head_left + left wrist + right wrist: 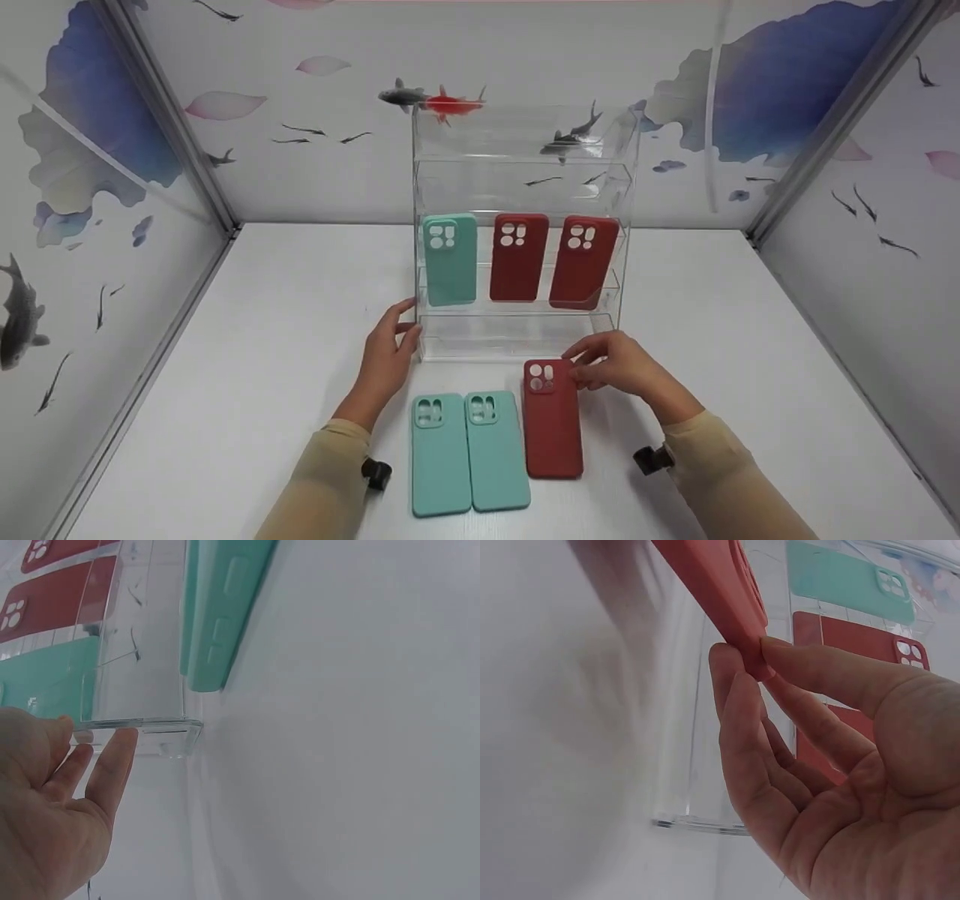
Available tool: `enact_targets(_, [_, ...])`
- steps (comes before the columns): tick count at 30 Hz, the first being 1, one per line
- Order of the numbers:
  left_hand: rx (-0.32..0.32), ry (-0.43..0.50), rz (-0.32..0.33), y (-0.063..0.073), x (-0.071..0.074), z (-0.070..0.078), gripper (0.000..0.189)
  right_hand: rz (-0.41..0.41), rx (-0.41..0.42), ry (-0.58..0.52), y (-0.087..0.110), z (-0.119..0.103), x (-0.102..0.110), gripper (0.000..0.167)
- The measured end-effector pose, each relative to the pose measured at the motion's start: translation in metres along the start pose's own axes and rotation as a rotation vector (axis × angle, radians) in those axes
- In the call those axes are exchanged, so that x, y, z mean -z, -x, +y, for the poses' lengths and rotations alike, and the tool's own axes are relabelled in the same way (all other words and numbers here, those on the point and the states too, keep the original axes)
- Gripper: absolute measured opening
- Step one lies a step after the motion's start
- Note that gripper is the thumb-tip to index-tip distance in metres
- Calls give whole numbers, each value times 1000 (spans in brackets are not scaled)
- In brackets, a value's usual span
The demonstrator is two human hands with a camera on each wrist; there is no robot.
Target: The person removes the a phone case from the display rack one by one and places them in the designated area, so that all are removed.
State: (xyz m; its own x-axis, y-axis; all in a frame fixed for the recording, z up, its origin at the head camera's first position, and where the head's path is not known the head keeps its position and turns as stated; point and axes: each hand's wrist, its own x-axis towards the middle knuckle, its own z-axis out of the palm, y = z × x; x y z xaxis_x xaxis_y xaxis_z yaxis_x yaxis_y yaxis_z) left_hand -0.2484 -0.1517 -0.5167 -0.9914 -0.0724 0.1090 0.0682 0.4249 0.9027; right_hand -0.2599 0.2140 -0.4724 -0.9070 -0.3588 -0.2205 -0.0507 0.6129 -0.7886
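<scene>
Teal phone cases (441,472) toward my edge of the desk (300,300). Right hand (622,364) only pinches a red case's (553,435) corner, so it might twist loose; left hand (386,356) loosely touches the acrylic rack (517,326).

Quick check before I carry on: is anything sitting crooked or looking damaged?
One thing: the rightmost red phone case in the clear rack leans, its top tipped to the right, while the turquoise case at the other end of that row stands nearly straight. I see no spill or obvious damage.
</scene>
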Motion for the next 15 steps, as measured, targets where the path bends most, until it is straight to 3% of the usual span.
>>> enact_targets(7, [12,-3,-1,1,-1,2,47,-24,22,-14,0,12,-12,24])
enact_targets(15, [-2,-4,-3,2,-1,1,47,-25,-32,11,3,20,-22,21])
